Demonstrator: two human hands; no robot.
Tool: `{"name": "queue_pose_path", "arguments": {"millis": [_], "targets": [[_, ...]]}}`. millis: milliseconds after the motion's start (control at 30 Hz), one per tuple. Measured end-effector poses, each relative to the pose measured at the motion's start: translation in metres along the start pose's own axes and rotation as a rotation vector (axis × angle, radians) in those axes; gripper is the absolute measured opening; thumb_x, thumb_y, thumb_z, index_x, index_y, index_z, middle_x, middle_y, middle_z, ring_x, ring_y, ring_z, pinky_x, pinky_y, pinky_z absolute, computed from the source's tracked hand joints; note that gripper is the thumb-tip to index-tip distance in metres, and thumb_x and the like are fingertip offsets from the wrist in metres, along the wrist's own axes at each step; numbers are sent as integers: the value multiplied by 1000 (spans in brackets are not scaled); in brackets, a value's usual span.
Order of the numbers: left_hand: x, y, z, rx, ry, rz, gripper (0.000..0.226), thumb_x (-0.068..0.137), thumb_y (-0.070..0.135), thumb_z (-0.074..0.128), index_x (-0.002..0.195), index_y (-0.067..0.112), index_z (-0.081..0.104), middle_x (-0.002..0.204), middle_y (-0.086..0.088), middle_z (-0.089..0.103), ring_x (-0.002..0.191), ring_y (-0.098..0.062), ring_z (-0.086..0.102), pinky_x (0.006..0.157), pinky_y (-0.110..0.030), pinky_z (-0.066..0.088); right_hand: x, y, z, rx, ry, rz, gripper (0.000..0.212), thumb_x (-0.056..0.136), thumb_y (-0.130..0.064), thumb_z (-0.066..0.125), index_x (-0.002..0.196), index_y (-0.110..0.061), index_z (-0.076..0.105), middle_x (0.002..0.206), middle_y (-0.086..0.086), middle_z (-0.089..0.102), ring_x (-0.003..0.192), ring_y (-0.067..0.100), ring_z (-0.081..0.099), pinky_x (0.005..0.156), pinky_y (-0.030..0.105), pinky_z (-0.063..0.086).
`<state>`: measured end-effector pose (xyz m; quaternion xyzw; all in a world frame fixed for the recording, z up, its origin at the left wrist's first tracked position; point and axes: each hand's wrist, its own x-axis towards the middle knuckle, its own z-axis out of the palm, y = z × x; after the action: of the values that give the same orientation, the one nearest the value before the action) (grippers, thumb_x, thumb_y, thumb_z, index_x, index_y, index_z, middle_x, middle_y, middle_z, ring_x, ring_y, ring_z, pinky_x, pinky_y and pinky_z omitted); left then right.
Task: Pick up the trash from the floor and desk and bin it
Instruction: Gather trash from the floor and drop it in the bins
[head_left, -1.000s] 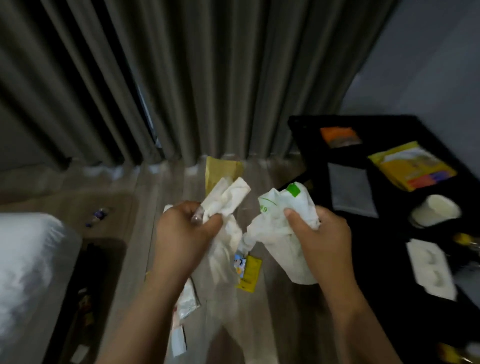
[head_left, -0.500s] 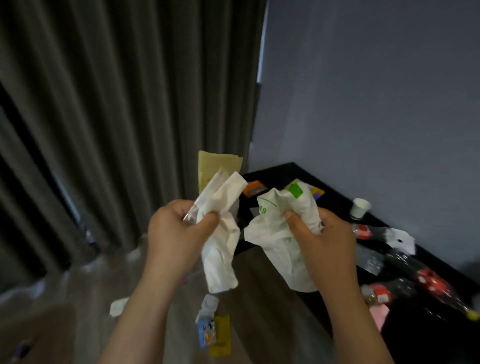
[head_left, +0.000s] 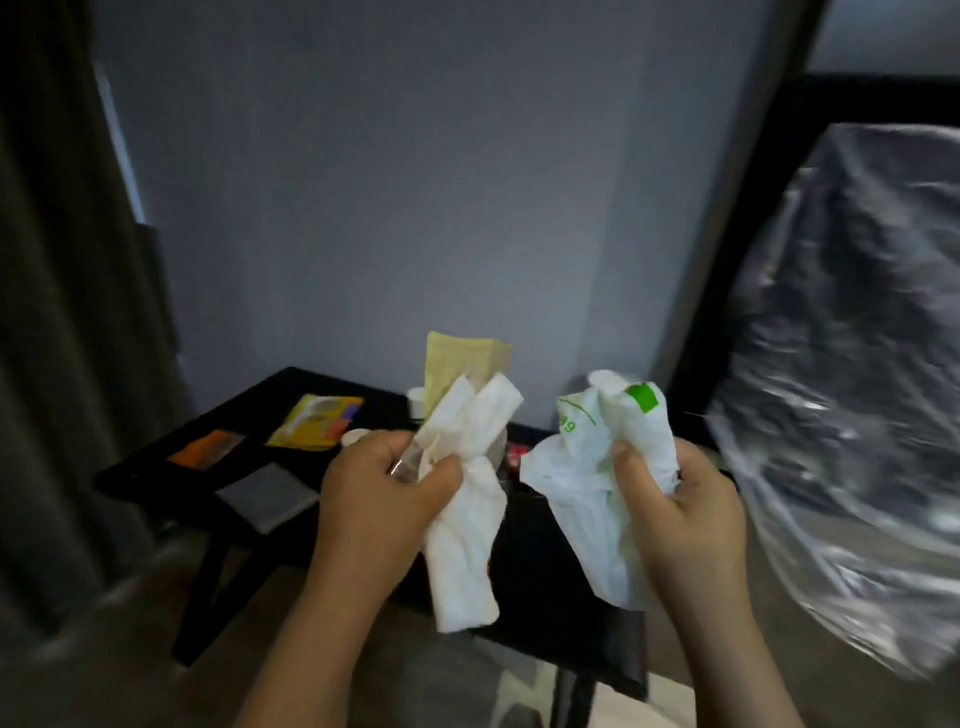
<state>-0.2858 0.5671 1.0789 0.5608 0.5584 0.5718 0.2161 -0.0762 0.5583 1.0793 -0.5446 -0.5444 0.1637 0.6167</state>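
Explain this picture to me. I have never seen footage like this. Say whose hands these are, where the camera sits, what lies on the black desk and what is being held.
There is no machine here. A person wears one wide-angle camera on the head, looking forward and down, so the two bare hands you see are their own.

The left hand grips crumpled white paper, with a tan paper sticking up behind it. The right hand grips a white plastic bag with green print.

Behind the hands is the black desk. On it lie a yellow packet, an orange packet and a grey sheet.

The blurred clear plastic bag on the right may be a bin liner, but I cannot tell.
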Motion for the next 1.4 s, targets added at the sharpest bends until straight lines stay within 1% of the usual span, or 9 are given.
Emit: {"name": "queue_pose_path", "arguments": {"millis": [133,267,367,467,633,767,967,1100,1400], "targets": [[-23,39,65,11,-118,122,33,72,26,72,53,8,52,52,-7,52,46,-7,40,46,-26,32,0,10,-85,-84,173,11,15,77,-42,59,77,-27,58,77,-19,65,63,-2,58,50,7,40],[-60,81,131,-113,-239,165,36,66,35,68,55,5,52,54,-11,49,48,-8,39,45,-21,31,-6,23,-173,-158,290,-38,14,79,-38,61,85,-26,56,78,-22,64,63,-5,58,52,5,39],[-102,121,194,-182,-355,177,32,62,37,63,59,5,55,50,-1,47,49,-7,38,47,-25,31,-17,35,-259,-218,381,-31,10,85,-31,66,89,-26,59,78,-21,66,64,-3,59,54,9,41],[-156,165,260,-276,-470,151,32,61,37,63,66,5,62,59,-11,62,53,-11,47,51,-28,38,-32,47,-355,-278,461,9,8,85,-24,66,90,-29,62,79,-19,67,67,-1,60,57,15,43],[-236,227,349,-336,-615,210,27,60,38,64,67,12,68,63,-8,67,54,-12,52,51,-29,42,-67,54,-476,-354,588,64,15,84,-17,66,81,-31,63,75,-15,67,64,0,60,52,9,42],[-302,273,412,-354,-808,261,31,61,39,64,69,9,67,67,-14,68,58,-19,55,57,-46,51,-106,59,-563,-421,716,144,12,84,-17,66,85,-29,64,73,-10,66,62,6,58,52,11,41],[-387,323,490,-425,-1070,332,41,59,43,63,71,4,65,72,-21,67,57,-31,59,56,-48,51,-155,63,-650,-517,938,217,12,84,-20,64,85,-31,64,73,-8,66,62,7,58,51,10,41],[-426,338,541,-509,-1242,335,38,62,40,64,69,3,62,73,-26,63,58,-19,53,50,-42,43,-169,75,-691,-560,1057,266,9,84,-20,62,84,-29,64,73,-7,66,62,7,58,50,10,41],[-431,374,680,-537,-1329,423,37,61,38,62,63,1,58,52,-7,50,50,-11,41,48,-27,32,-105,134,-763,-625,1162,304,12,86,-21,63,86,-32,64,74,-13,67,62,-2,59,50,5,40]]}}
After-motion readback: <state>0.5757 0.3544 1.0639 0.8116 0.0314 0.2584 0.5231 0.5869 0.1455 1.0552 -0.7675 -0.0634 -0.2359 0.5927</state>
